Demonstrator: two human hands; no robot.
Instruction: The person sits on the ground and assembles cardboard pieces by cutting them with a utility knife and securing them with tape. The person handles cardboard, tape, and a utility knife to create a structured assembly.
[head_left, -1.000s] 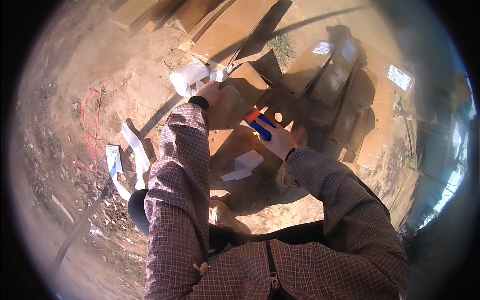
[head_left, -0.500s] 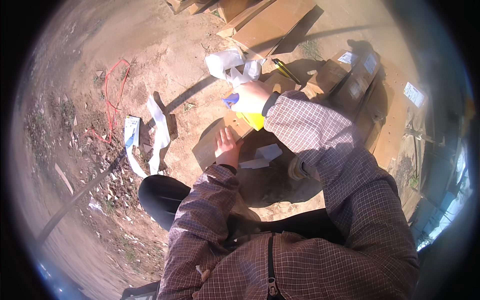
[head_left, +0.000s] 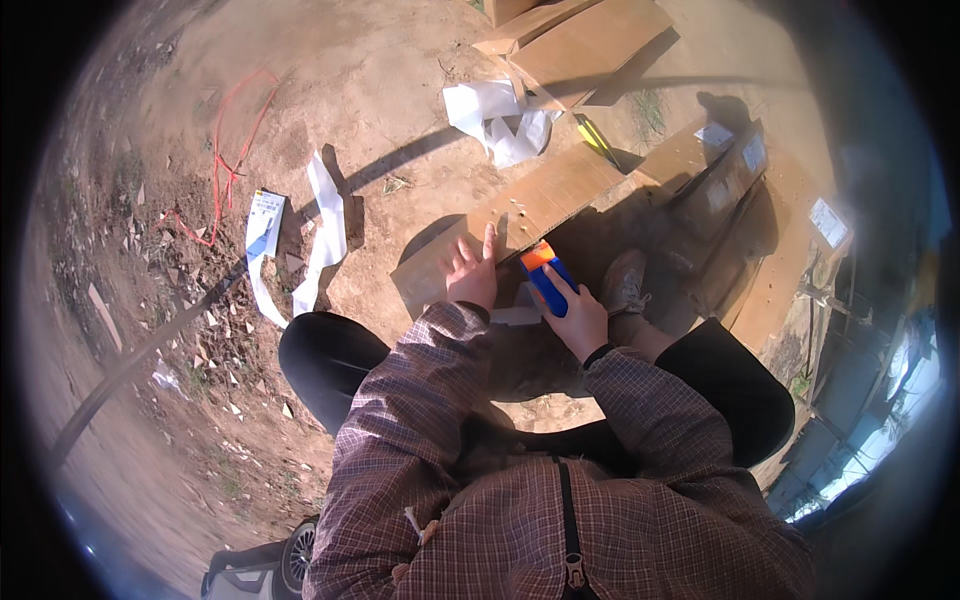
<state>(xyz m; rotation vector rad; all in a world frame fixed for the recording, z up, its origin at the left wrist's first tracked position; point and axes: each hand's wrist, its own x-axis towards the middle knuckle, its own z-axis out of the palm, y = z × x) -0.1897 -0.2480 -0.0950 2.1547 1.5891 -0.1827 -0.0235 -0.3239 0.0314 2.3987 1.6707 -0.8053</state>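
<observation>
A long brown cardboard piece point(head_left: 565, 190) with small holes lies across in front of me. On its near left part my left hand point(head_left: 472, 275) rests with fingers spread, holding nothing. My right hand point(head_left: 580, 322) is wrapped round a blue hand tool with an orange end point(head_left: 546, 280); its exact kind I cannot make out. The orange end is close to the near edge of the cardboard, just right of my left hand; whether it touches cannot be told. A yellow and black utility knife point(head_left: 594, 134) lies beyond the cardboard's far edge.
Crumpled white paper point(head_left: 495, 115) lies beyond the cardboard. More boxes point(head_left: 595, 45) stand at the far side, and labelled cartons point(head_left: 730, 175) at the right. To the left are white strips point(head_left: 322, 235), a blue-white label point(head_left: 264, 225) and red cord point(head_left: 228, 165). My shoe point(head_left: 626, 285) is near my right hand.
My right hand has come back from the cardboard's far side to its near edge, still holding the tool. My left hand stays on the cardboard, fingers now more spread. The view has shifted slightly.
</observation>
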